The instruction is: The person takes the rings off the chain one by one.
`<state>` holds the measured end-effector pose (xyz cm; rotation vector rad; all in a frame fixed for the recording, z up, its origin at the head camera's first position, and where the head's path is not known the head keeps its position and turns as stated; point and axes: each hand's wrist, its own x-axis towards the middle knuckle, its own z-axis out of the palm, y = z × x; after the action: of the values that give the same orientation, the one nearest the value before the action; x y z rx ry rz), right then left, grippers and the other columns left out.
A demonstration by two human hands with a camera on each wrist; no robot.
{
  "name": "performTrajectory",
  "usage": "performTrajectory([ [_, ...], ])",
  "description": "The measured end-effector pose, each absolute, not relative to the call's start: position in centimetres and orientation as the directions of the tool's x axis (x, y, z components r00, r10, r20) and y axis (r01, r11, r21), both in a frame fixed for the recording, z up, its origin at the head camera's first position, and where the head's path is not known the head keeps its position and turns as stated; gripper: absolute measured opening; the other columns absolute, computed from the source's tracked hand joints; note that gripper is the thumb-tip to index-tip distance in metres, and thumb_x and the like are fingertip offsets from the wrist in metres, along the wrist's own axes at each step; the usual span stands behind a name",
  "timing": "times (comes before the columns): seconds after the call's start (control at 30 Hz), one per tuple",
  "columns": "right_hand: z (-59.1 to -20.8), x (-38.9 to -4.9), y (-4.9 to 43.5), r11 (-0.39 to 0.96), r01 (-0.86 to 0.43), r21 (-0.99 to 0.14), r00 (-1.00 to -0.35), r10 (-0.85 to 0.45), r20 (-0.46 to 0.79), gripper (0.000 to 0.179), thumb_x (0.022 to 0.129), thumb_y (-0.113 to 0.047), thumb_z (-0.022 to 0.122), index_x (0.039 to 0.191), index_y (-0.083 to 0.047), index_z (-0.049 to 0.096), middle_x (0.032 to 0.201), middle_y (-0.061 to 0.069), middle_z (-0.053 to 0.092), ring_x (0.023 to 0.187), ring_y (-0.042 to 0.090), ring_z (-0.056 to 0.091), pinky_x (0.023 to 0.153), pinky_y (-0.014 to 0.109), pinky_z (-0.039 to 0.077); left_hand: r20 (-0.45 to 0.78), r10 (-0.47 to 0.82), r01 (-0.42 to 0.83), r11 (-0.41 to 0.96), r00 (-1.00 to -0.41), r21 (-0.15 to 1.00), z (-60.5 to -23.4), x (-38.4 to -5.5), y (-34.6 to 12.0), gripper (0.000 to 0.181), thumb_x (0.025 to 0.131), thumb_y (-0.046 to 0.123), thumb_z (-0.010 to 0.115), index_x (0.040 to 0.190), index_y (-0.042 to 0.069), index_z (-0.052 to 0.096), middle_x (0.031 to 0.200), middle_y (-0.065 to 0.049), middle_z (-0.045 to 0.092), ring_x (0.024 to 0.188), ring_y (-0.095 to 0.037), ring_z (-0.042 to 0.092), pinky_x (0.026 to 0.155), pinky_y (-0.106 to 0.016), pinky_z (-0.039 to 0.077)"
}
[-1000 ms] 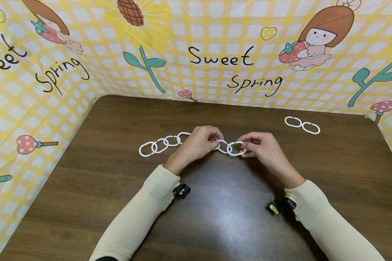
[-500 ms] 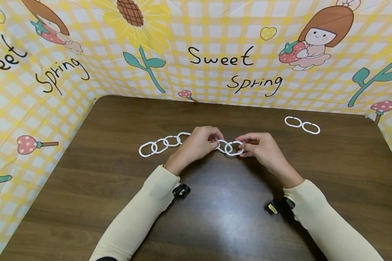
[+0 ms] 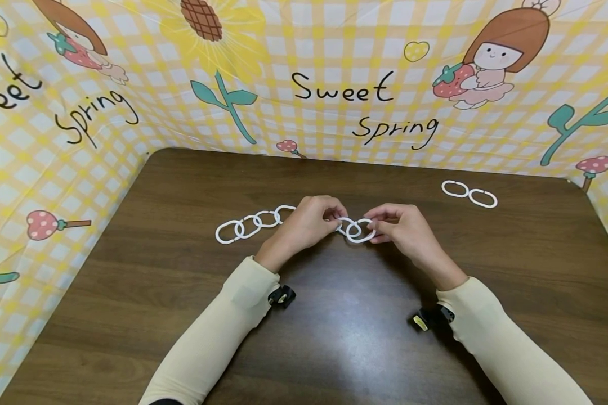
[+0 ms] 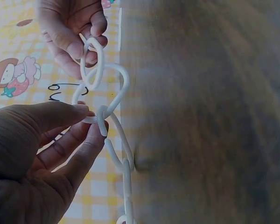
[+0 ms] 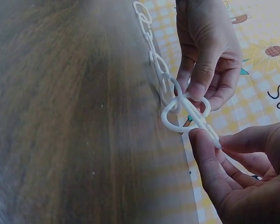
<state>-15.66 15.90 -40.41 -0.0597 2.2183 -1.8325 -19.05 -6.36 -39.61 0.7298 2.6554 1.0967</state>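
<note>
A chain of white plastic links [image 3: 217, 233] runs from the left across the table and passes behind my left hand [image 3: 311, 222]. That hand pinches a link [image 4: 126, 86] near the chain's right end between thumb and fingers. My right hand [image 3: 405, 228] pinches the rightmost link [image 4: 101, 70] by its outer end, thumb against fingertips. This rightmost link crosses the one in the left hand, and the two overlap widely in the head view. In the right wrist view, the rest of the chain trails away behind the left hand.
Two loose white links, a left one [image 3: 456, 197] and a right one [image 3: 483, 206], lie side by side at the back right of the brown wooden table [image 3: 106, 309]. A yellow checked cloth [image 3: 334, 50] stands along the back and left edges.
My right hand has shifted slightly left, carrying the rightmost link farther over its neighbour. The left hand and the loose links stay where they were.
</note>
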Motion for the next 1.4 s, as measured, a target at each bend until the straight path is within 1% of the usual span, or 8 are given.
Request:
performTrajectory([
  [0.53,-40.32,-15.76,15.50,0.207,0.124,-0.971,-0.965,-0.203,-0.166,0.024,0.097,0.007,0.059,0.117,0.019,0.067,0.105,0.025,0.071,0.069,0.008,0.069,0.069,0.027,0.063,0.037,0.514,0.389,0.598,-0.857,0.701,-39.68,-19.10,-6.46,0.009,0.096,0.004,0.071,0.101,0.007,0.078,0.096,-0.003,0.074,0.090,-0.015,0.066,0.081,-0.026,0.053],
  [0.67,-40.23,-15.79,15.46,0.227,0.120,-0.966,-0.965,-0.204,-0.168,0.024,0.098,0.006,0.058,0.117,0.018,0.068,0.102,0.023,0.071,0.069,0.007,0.068,0.068,0.025,0.063,0.045,0.519,0.398,0.593,-0.853,0.700,-39.66,-19.06,-6.40,0.010,0.096,0.004,0.071,0.101,0.007,0.079,0.095,-0.003,0.074,0.089,-0.015,0.065,0.081,-0.026,0.053],
  [0.9,-40.13,-15.80,15.48,0.251,0.114,-0.961,-0.962,-0.212,-0.170,0.025,0.098,0.004,0.058,0.117,0.016,0.069,0.094,0.014,0.072,0.069,0.006,0.068,0.067,0.024,0.062,0.057,0.527,0.408,0.580,-0.848,0.705,-39.72,-19.03,-6.36,0.010,0.096,0.003,0.071,0.101,0.006,0.079,0.095,-0.003,0.074,0.089,-0.015,0.066,0.081,-0.025,0.053],
  [1.17,-40.14,-15.81,15.42,0.270,0.116,-0.956,-0.963,-0.206,-0.175,0.025,0.098,0.004,0.057,0.115,0.015,0.071,0.091,0.012,0.073,0.068,0.006,0.066,0.065,0.023,0.060,0.056,0.530,0.411,0.584,-0.846,0.700,-39.65,-19.01,-6.36,0.010,0.096,0.004,0.071,0.100,0.009,0.079,0.096,-0.002,0.073,0.089,-0.015,0.065,0.081,-0.026,0.053],
  [1.4,-40.06,-15.73,15.33,0.282,0.111,-0.953,-0.965,-0.200,-0.171,0.024,0.098,0.003,0.058,0.114,0.014,0.072,0.091,0.013,0.073,0.067,0.007,0.066,0.064,0.023,0.060,0.054,0.529,0.413,0.591,-0.847,0.693,-39.55,-18.97,-6.42,0.010,0.096,0.003,0.071,0.098,0.008,0.079,0.094,-0.002,0.073,0.088,-0.014,0.065,0.080,-0.026,0.053],
])
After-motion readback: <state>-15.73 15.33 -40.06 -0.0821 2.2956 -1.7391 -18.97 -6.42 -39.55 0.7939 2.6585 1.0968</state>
